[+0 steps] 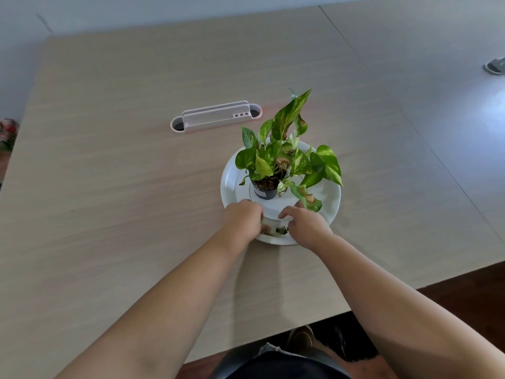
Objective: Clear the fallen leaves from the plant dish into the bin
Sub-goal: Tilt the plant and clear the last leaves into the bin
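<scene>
A white round dish (332, 198) sits on the table with a small black pot (265, 191) at its centre. The pot holds a green and yellow leafy plant (284, 157) with some brown leaves. Dark fallen leaves (280, 231) lie on the dish's near rim. My left hand (241, 218) is curled over the rim just left of them, with a bit of green leaf at its fingertips. To the right of the leaves, my right hand (306, 224) rests on the rim, its bent fingers spread above them.
A pale pink and white desk organiser (216, 116) lies behind and to the left of the dish. The light wooden table (109, 201) ends close to my body at the lower right. A grey object (494, 67) lies at the far right edge.
</scene>
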Motion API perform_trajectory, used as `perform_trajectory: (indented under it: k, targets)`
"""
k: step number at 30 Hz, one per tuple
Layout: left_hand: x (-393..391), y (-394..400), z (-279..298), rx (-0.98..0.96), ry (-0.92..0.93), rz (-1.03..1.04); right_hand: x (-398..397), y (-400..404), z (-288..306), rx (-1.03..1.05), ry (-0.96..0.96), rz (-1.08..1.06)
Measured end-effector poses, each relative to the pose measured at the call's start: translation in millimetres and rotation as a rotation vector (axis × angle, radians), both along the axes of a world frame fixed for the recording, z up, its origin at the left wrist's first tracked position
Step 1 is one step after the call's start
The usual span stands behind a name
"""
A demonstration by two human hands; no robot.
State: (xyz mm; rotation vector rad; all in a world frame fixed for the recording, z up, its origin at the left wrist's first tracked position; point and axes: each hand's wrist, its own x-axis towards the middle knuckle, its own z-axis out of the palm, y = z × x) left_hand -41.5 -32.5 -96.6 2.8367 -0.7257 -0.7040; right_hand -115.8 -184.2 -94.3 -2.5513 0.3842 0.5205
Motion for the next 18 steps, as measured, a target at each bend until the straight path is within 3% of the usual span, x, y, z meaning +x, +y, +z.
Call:
perform_trajectory:
  k: [7,14,18]
  targets:
    - [10,-3,1,0.046,0.082,0.0,-3,1,8,-0.121,0.095,0.238]
    - [9,-2,-7,-0.056,0.079,0.093,-4,-10,1,0.007,-0.009,0.066]
    - [6,-6,-4,-0.027,0.036,0.077,0,-3,3,-0.002,0.037,0.008]
